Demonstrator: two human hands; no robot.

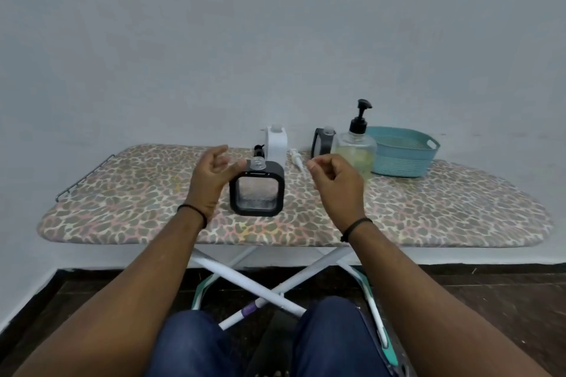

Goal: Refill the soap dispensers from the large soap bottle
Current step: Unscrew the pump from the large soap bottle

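Black dispenser (257, 190) between raised hands: left (211, 176), right (332, 177), fingers loosely curled.

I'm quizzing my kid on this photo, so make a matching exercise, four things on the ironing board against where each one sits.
Things:
1. black dispenser
2. white dispenser
3. large soap bottle
4. teal basket

Places:
A. far right
B. nearest, between the hands
C. just left of the basket
D. behind the near black one

Pairs: 1-B, 2-D, 3-C, 4-A
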